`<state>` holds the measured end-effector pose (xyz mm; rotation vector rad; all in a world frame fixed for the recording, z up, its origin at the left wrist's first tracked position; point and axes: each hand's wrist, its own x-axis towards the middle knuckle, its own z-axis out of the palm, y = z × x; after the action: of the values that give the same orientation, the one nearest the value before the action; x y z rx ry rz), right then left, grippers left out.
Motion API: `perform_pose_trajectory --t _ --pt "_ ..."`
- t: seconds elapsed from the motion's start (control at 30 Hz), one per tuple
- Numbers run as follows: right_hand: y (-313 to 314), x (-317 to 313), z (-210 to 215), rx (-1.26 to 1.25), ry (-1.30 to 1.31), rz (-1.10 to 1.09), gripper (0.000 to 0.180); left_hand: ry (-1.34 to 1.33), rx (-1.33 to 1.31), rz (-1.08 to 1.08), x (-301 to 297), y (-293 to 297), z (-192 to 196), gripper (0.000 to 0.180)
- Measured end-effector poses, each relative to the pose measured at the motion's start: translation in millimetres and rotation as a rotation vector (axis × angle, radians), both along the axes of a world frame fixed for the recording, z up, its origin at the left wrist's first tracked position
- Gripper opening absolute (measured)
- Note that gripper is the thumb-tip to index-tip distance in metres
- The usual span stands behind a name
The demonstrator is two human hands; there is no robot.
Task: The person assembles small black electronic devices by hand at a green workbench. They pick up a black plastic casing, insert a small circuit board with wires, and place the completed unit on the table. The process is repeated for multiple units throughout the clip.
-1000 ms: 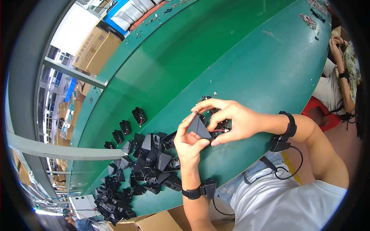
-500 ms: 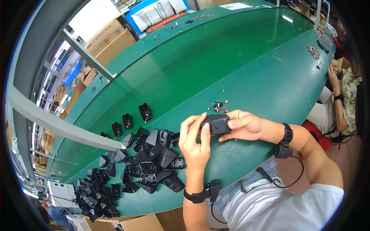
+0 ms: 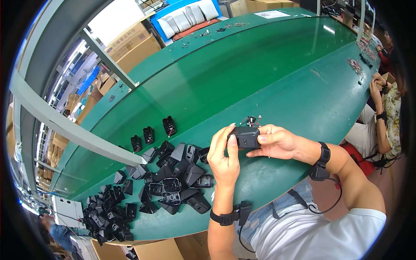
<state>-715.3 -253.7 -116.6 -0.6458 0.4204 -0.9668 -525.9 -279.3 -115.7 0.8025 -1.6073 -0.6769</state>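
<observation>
The black housing (image 3: 245,137) sits just above the near edge of the green surface (image 3: 277,82), held up off it between both hands. The left hand (image 3: 224,159) stands upright with its thumb pressed against the housing's left end and the other fingers wrapped behind; the right hand (image 3: 277,142) comes in from the side, its fingers (image 3: 263,138) closed over the right end and top. Both sets of fingers are clamped on the piece, and the grip looks like a squeeze from both ends, as if to keep two halves seated together while the broad face is turned up toward the person's eyes. Just beyond the housing, a small tangle of wired parts (image 3: 251,120) lies on the surface, close enough to be taken without reaching.

To the left, along the near edge, a loose pile of black shells (image 3: 173,177) spreads toward the near left corner, where a denser heap (image 3: 106,214) gathers. Three finished-looking units (image 3: 149,134) stand upright in a short row farther in, kept apart from the pile, which reads as sorting done from undone.

The surface is long and curves away, mostly bare green, with scattered small parts (image 3: 357,65) near the right edge where another person (image 3: 383,112) sits working. Cardboard boxes (image 3: 130,43) stack up beyond the far edge, beside a blue tray of white pouches (image 3: 186,19). A grey beam (image 3: 56,121) crosses overhead on the left.
</observation>
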Motion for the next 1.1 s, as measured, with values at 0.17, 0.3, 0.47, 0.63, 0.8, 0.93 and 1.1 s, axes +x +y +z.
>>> perform_pose_trajectory --t 0.17,0.3,0.47,0.63,0.8,0.93,1.1 --pt "-27.0 7.9 25.5 -0.548 0.579 -0.198 0.028 -0.259 0.037 0.178 24.4 5.4 12.6 0.036" --pt "-124.0 24.2 31.5 -1.153 1.113 -0.421 0.038 -1.02 -0.105 0.388 43.4 3.6 -3.8 0.06" --pt "-208.2 105.2 -17.5 -1.366 1.611 -0.225 0.022 -1.301 0.095 0.444 63.5 5.2 -27.2 0.069" --pt "-215.9 98.9 -26.0 -1.327 1.704 -0.133 0.026 -1.287 0.012 0.421 60.1 1.0 -17.0 0.058" --pt "-180.7 39.4 -11.7 -1.386 1.57 -0.277 0.043 -0.816 -0.031 0.371 57.1 12.2 4.5 0.053" --pt "-127.6 -30.9 13.3 -1.059 1.713 0.009 0.053 -0.43 0.044 0.172 43.6 16.8 16.4 0.046" --pt "-74.6 -65.1 -9.1 -1.043 1.708 -0.065 0.06 -0.417 0.378 0.049 1.7 3.9 7.1 0.052"
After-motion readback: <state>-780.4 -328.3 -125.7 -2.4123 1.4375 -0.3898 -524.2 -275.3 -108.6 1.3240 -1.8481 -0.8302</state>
